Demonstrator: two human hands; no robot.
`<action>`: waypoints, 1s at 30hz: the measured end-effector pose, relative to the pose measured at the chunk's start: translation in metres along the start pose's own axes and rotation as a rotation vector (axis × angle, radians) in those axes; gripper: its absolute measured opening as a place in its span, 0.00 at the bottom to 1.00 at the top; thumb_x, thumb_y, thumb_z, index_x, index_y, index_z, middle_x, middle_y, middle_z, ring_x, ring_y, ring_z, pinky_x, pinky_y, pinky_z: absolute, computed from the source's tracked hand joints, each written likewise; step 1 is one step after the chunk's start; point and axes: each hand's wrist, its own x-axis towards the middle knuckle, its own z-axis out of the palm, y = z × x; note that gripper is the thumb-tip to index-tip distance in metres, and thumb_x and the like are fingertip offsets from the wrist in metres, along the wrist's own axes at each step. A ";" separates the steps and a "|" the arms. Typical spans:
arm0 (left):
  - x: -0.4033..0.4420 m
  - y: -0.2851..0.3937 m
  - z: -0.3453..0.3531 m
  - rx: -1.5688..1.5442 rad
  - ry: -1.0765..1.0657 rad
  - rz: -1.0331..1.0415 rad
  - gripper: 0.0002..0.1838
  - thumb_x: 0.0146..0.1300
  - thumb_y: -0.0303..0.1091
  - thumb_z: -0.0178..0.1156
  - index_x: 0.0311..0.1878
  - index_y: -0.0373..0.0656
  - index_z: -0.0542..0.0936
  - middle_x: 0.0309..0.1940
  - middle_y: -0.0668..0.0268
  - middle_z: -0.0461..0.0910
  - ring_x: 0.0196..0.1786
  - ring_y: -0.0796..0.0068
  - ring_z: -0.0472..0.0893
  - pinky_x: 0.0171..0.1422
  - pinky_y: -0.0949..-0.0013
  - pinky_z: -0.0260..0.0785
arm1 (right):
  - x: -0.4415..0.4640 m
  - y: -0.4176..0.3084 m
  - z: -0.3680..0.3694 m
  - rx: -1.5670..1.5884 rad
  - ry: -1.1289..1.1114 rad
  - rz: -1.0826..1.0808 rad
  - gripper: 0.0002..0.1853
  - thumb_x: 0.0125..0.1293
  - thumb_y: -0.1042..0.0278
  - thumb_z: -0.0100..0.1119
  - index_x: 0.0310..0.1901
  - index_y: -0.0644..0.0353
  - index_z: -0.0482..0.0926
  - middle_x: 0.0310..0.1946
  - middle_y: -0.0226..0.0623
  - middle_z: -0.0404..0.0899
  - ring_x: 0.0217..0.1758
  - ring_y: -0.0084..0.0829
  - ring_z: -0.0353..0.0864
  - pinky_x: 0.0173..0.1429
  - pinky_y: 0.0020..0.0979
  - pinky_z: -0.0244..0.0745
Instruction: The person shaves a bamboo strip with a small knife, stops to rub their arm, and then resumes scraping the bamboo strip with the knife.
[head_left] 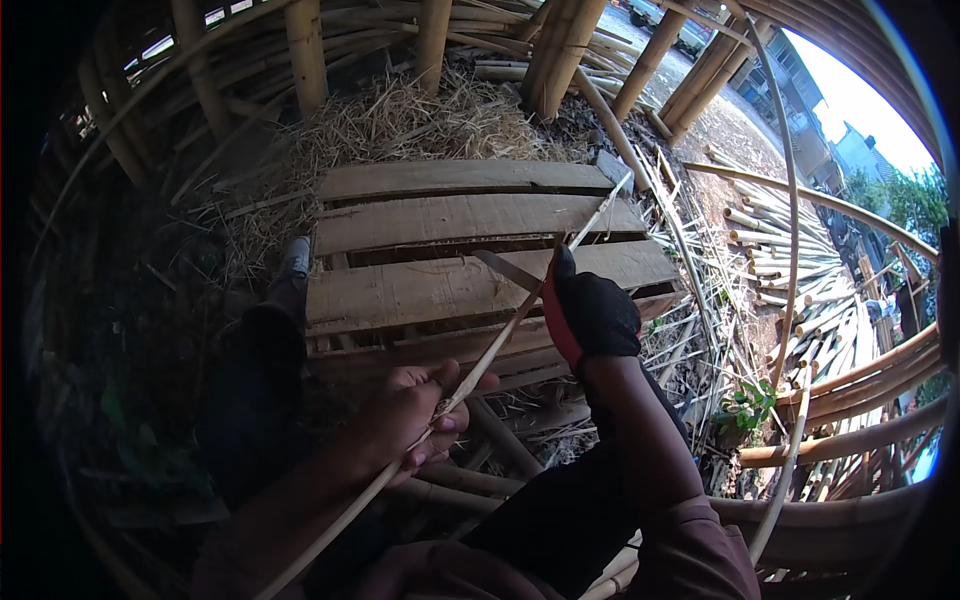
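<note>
A long, thin bamboo strip (486, 355) runs diagonally from the bottom left up to the right, over a wooden slatted pallet (400, 292). My bare left hand (425, 415) is closed around the strip near its middle. Higher up, my right hand (590, 312), in a black and red glove, is closed where a knife (508, 270) crosses the strip. The blade points up and left from the glove; the handle is hidden inside the hand. Beyond the glove, the strip's far end reaches past the pallet's right side.
Dry straw and shavings (420, 125) lie behind the pallet. Upright bamboo poles (306, 60) stand at the back. Many cut bamboo poles (800, 270) are piled at the right, beyond curved bamboo rails (860, 375). A shoe (297, 255) rests at the pallet's left edge.
</note>
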 end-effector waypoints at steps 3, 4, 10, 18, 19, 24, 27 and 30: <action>0.004 0.007 -0.007 -0.062 -0.070 -0.006 0.24 0.81 0.42 0.34 0.62 0.33 0.71 0.18 0.74 0.65 0.07 0.87 0.61 0.10 0.81 0.60 | 0.003 -0.001 0.028 0.144 0.056 -0.091 0.30 0.79 0.49 0.27 0.43 0.63 0.79 0.26 0.53 0.82 0.38 0.54 0.83 0.45 0.50 0.75; 0.003 0.010 -0.009 -0.075 -0.088 -0.002 0.24 0.81 0.42 0.34 0.63 0.32 0.70 0.18 0.74 0.65 0.08 0.87 0.62 0.11 0.81 0.59 | 0.006 0.001 0.030 0.147 0.059 -0.093 0.30 0.79 0.49 0.27 0.43 0.63 0.79 0.26 0.53 0.82 0.38 0.54 0.83 0.45 0.50 0.75; -0.002 0.015 -0.005 -0.092 -0.065 -0.027 0.26 0.79 0.44 0.35 0.65 0.32 0.67 0.19 0.72 0.66 0.10 0.86 0.65 0.11 0.81 0.60 | 0.010 0.003 0.013 0.528 -0.007 0.124 0.37 0.76 0.39 0.28 0.36 0.65 0.81 0.28 0.56 0.82 0.39 0.57 0.82 0.50 0.51 0.72; -0.014 0.015 -0.017 0.017 -0.175 -0.105 0.23 0.79 0.44 0.33 0.59 0.33 0.67 0.16 0.75 0.61 0.10 0.88 0.61 0.13 0.81 0.54 | 0.032 0.023 0.019 0.141 0.085 0.124 0.24 0.77 0.52 0.33 0.58 0.62 0.71 0.32 0.53 0.84 0.37 0.55 0.84 0.42 0.52 0.77; -0.015 0.015 -0.015 0.016 -0.176 -0.104 0.23 0.79 0.44 0.33 0.59 0.33 0.67 0.16 0.75 0.61 0.10 0.88 0.61 0.13 0.81 0.54 | 0.030 0.020 0.022 0.067 0.098 0.093 0.23 0.77 0.54 0.35 0.63 0.61 0.67 0.31 0.52 0.84 0.35 0.54 0.85 0.39 0.51 0.78; -0.017 0.016 -0.008 0.041 -0.118 -0.097 0.22 0.78 0.41 0.36 0.60 0.32 0.68 0.12 0.77 0.57 0.07 0.87 0.57 0.11 0.79 0.52 | 0.004 0.001 0.023 0.013 0.171 0.001 0.27 0.74 0.58 0.41 0.69 0.66 0.59 0.26 0.50 0.83 0.30 0.52 0.85 0.33 0.51 0.77; -0.018 0.016 -0.006 0.033 -0.133 -0.092 0.22 0.77 0.39 0.37 0.63 0.32 0.67 0.11 0.76 0.57 0.07 0.87 0.56 0.10 0.79 0.52 | -0.004 -0.001 0.020 -0.011 0.184 -0.047 0.28 0.73 0.60 0.42 0.68 0.69 0.59 0.25 0.50 0.83 0.29 0.51 0.85 0.32 0.51 0.77; -0.018 0.013 -0.006 0.034 -0.131 -0.089 0.21 0.76 0.35 0.37 0.63 0.31 0.67 0.11 0.76 0.57 0.07 0.86 0.56 0.10 0.78 0.52 | -0.007 -0.002 0.019 -0.036 0.173 -0.041 0.29 0.73 0.61 0.43 0.69 0.70 0.57 0.24 0.50 0.82 0.29 0.51 0.85 0.31 0.50 0.77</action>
